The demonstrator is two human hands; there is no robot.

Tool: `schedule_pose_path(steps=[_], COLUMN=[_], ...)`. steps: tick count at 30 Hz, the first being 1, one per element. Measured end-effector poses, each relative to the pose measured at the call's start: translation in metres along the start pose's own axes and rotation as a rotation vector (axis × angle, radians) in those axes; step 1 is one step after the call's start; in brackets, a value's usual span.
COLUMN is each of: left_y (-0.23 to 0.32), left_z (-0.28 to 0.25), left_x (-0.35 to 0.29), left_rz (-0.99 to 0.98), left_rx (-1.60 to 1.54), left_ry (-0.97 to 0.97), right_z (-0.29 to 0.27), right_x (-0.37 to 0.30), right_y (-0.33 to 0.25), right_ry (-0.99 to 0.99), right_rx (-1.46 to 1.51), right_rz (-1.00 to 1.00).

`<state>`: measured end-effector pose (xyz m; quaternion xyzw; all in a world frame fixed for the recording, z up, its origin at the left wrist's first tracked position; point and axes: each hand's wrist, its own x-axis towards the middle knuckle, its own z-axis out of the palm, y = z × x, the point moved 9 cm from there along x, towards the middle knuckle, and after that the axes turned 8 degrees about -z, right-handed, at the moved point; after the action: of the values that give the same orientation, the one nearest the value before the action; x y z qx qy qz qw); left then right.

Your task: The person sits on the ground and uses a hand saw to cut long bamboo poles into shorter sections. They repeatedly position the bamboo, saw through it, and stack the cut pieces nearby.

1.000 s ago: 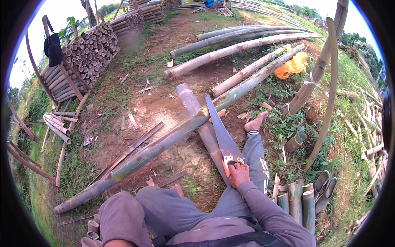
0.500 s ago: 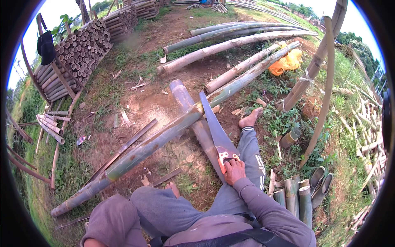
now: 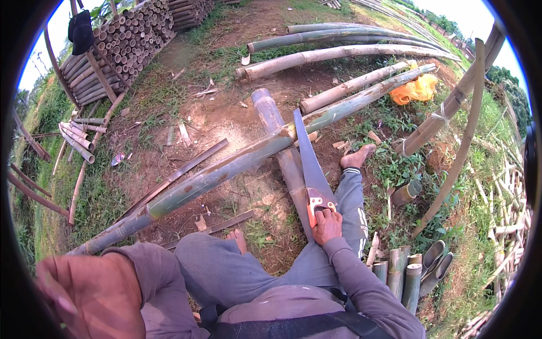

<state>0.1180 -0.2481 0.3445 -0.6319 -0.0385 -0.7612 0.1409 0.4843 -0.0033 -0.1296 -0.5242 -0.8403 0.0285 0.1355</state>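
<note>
My right hand (image 3: 327, 227) is closed round the red-orange and metal handle of a hand saw (image 3: 311, 164). The blade points away from me, its tip beside the joint of a long green bamboo pole (image 3: 209, 176). This pole lies slantwise across a thicker bamboo piece (image 3: 291, 175) on the ground. At the lower left, my left hand (image 3: 93, 296) is raised close to the camera, its fingers loosely apart and partly blurred at the rim. Nothing shows in it. I sit with my legs spread, the thick bamboo piece running between them.
Split bamboo strips (image 3: 175, 178) lie left of the pole. Long bamboo poles (image 3: 350, 52) are stretched out ahead, near an orange plastic bag (image 3: 415, 89). A stack of cut bamboo (image 3: 130, 42) stands far left. Short bamboo pieces (image 3: 397, 271) and slippers (image 3: 436, 266) are at my right.
My left hand has come up into view at the lower left. The view has shifted, so the scene sits somewhat higher and farther right. The right hand still holds the saw.
</note>
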Motion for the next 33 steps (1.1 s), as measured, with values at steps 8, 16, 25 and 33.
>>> schedule_pose_path(steps=[8, 16, 25, 33], left_y=[-0.24, -0.228, -0.223, -0.22], left_z=[-0.103, -0.203, -0.227, -0.221], left_x=[-0.27, -0.455, -0.484, -0.477], left_rz=[-1.183, -1.663, -1.597, -1.646], left_rx=[0.971, 1.362, 1.424, 1.464], left_ry=[-0.845, -1.432, -1.336, -1.391], right_z=[-0.013, -0.076, -0.057, -0.05], right_x=[-0.009, -0.016, 0.018, 0.033], right_y=[0.004, -0.007, -0.057, -0.078], right_ry=[0.137, 0.477, 0.423, 0.341], right_rx=[0.224, 0.592, 1.177, 1.188], right_rz=[0.066, 0.082, 0.145, 0.093])
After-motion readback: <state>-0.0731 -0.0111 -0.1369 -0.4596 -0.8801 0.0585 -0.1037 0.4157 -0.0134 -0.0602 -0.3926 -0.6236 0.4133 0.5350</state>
